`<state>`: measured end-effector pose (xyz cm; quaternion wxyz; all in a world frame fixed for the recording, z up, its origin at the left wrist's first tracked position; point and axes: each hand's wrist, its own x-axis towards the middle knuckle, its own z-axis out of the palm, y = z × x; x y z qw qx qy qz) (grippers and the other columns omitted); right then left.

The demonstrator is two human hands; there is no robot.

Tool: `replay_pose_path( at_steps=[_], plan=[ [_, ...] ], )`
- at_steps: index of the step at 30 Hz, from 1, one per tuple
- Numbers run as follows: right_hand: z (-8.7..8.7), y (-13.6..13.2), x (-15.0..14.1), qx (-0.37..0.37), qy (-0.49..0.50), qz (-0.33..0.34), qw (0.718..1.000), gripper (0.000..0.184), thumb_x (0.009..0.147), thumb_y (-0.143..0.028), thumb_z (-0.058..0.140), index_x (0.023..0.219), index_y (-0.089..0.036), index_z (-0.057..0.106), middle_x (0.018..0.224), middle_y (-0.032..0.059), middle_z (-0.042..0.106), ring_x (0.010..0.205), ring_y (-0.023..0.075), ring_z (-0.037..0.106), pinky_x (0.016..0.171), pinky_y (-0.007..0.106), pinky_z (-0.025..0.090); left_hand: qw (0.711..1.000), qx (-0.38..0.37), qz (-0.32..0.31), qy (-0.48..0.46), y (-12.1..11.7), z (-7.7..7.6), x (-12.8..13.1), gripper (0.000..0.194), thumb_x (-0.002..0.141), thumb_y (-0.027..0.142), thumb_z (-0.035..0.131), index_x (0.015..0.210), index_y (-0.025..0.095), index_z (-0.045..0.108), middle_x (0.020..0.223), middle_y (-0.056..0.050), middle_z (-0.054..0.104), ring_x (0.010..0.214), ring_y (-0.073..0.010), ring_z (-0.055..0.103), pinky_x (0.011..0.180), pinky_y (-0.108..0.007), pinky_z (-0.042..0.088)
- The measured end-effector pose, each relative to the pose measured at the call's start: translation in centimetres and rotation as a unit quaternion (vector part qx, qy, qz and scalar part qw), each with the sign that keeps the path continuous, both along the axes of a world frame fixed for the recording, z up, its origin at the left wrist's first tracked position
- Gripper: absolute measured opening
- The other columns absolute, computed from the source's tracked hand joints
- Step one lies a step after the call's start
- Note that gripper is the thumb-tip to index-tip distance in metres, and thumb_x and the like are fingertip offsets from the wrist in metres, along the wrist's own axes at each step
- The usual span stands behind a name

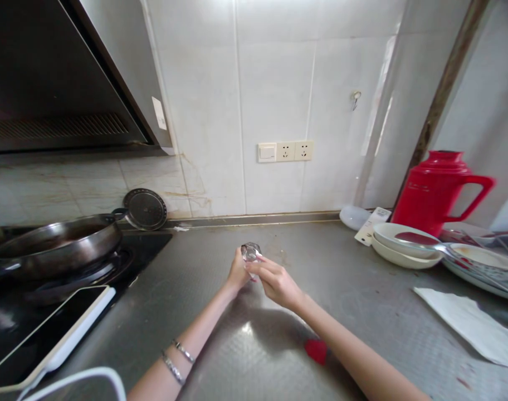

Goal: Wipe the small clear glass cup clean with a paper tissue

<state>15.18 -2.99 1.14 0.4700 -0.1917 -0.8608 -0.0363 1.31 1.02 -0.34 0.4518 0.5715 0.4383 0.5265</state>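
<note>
Above the middle of the metal counter, a small shiny silver-and-clear object is between my two hands. It looks crinkled, like foil or clear plastic, but its exact kind cannot be made out. My left hand is closed around its left side, the fingers partly hidden. From the right, my right hand pinches its near side with thumb and fingers. A bit of red shows just below the hands. Nearer me, a small red piece lies on the counter beside my right forearm.
A steel pan sits on the black stove at left, with a white-edged phone-like device and white cable in front. At right stand a red thermos, stacked bowls, a patterned plate and a white paper sheet.
</note>
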Motion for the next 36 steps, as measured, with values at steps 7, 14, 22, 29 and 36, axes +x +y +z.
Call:
replay_pose_path(
  at_steps=[7,14,22,29,36],
  plan=[
    [0.9,1.1,1.1,-0.116,0.248,-0.114,0.955,0.029,0.089,-0.015,0.044,0.106,-0.023,0.066,0.102,0.0045,0.072,0.1,0.0206,0.066,0.088,0.036,0.053,0.996,-0.076,-0.044,-0.023,-1.3,1.9,0.3,0.053,0.056,0.015,0.071,0.1,0.018,0.043,0.073,0.004,0.053,0.05,-0.0075,0.049,0.041,-0.022,0.048],
    [0.2,2.1,1.4,-0.17,0.236,-0.086,0.953,0.026,0.088,-0.018,0.046,0.102,-0.023,0.068,0.103,0.0052,0.072,0.098,0.0207,0.067,0.085,0.035,0.054,0.982,-0.125,-0.132,-0.049,-2.5,2.6,0.7,0.05,0.056,0.011,0.07,0.1,0.018,0.049,0.072,0.003,0.051,0.054,-0.009,0.051,0.046,-0.024,0.051],
    [-0.4,1.6,0.7,-0.094,0.181,-0.026,0.979,0.033,0.089,-0.012,0.042,0.108,-0.025,0.065,0.107,0.0027,0.07,0.106,0.0181,0.064,0.099,0.038,0.048,0.975,-0.14,-0.146,-0.086,-1.6,2.1,0.2,0.044,0.058,0.015,0.07,0.099,0.018,0.057,0.066,0.003,0.054,0.049,-0.008,0.05,0.046,-0.025,0.052],
    [0.1,0.9,0.9,-0.076,0.165,-0.045,0.982,0.032,0.088,-0.01,0.042,0.104,-0.025,0.066,0.096,0.0021,0.073,0.102,0.0185,0.066,0.093,0.036,0.052,0.974,-0.148,-0.148,-0.089,-1.0,1.8,-0.1,0.036,0.057,0.015,0.071,0.09,0.016,0.057,0.063,0.004,0.052,0.048,-0.0072,0.048,0.046,-0.026,0.054],
    [0.2,2.0,1.5,-0.093,0.209,-0.115,0.967,0.031,0.088,-0.014,0.043,0.103,-0.026,0.066,0.098,0.001,0.073,0.095,0.0187,0.068,0.098,0.043,0.048,0.977,-0.142,-0.15,-0.061,-1.9,2.2,0.3,0.042,0.057,0.015,0.071,0.093,0.018,0.051,0.067,0.004,0.051,0.05,-0.0083,0.05,0.046,-0.025,0.052]
  ],
)
